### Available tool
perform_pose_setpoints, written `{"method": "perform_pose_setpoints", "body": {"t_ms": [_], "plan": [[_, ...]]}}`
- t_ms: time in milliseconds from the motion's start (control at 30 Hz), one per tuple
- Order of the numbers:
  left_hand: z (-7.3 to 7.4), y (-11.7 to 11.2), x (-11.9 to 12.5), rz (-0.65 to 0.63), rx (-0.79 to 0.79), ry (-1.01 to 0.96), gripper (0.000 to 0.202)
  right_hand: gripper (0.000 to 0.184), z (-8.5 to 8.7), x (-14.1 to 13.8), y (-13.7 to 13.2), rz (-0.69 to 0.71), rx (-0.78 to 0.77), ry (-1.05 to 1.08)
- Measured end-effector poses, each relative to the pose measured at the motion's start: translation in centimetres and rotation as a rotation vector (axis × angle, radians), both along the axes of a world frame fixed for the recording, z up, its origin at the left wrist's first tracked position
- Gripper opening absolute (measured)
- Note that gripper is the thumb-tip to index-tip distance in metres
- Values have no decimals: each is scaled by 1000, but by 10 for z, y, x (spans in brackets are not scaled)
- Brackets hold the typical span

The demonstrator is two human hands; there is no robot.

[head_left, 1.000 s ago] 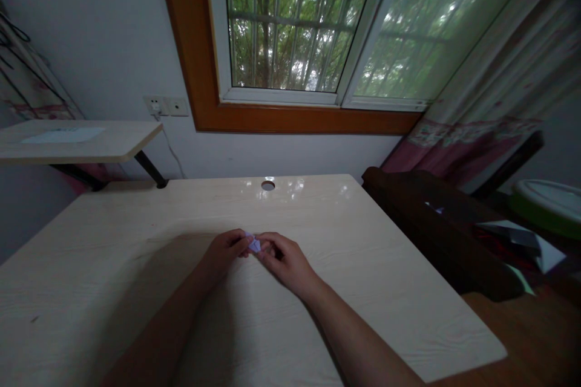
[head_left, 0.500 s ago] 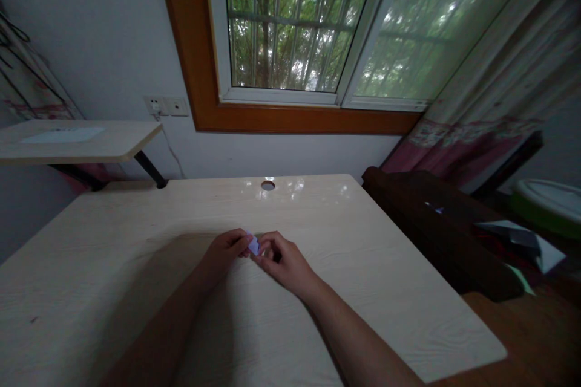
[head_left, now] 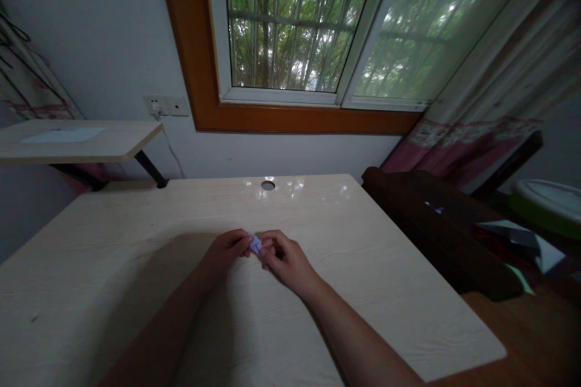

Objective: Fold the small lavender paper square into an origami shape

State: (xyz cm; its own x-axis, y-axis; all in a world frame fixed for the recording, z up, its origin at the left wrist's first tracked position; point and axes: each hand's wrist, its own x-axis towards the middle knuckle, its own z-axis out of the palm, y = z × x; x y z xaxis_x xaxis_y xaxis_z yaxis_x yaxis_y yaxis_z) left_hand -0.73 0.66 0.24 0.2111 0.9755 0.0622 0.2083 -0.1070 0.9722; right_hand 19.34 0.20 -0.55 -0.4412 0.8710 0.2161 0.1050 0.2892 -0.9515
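Observation:
A small piece of folded purple paper [head_left: 255, 244] sits between my two hands, over the middle of the pale wood table [head_left: 381, 266]. My left hand [head_left: 230, 244] pinches its left side between thumb and fingers. At its right edge, the thumb and curled fingers of my right hand [head_left: 284, 257] close on the paper. My fingers cover parts of the paper, so its full shape is hidden.
A raised shelf [head_left: 113, 136] on black legs stands at the back left. Near the table's far edge is a round cable hole [head_left: 268, 185]. To the right, a dark wooden bench [head_left: 422, 224] holds folded papers [head_left: 521, 242]. Beyond the table is a window [head_left: 295, 24].
My right thumb has shifted slightly up and right along the paper. More of the folded purple face now shows. The left hand stays nearly still.

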Motion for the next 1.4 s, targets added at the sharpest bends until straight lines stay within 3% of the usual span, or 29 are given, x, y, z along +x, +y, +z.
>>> {"method": "perform_pose_setpoints", "body": {"t_ms": [167,367,800,1133,1267,1400], "plan": [[-2,1,0,12,1,1,35,28,2,0,0,-38,115,-91],[-7,2,-2,-4,-8,18,36,25,-1,1,1,-36,143,-137],[-4,1,-1,8,7,63,35,15,-1,0,0,-38,17,-62],[-8,4,-1,29,-18,-34,27,30,-6,0,5,-91,-52,68],[-15,6,-1,93,47,-122,47,28,-6,0,6,-87,-49,86],[-11,4,-1,86,195,-25,31,28,-5,-1,7,-101,-71,118]]}}
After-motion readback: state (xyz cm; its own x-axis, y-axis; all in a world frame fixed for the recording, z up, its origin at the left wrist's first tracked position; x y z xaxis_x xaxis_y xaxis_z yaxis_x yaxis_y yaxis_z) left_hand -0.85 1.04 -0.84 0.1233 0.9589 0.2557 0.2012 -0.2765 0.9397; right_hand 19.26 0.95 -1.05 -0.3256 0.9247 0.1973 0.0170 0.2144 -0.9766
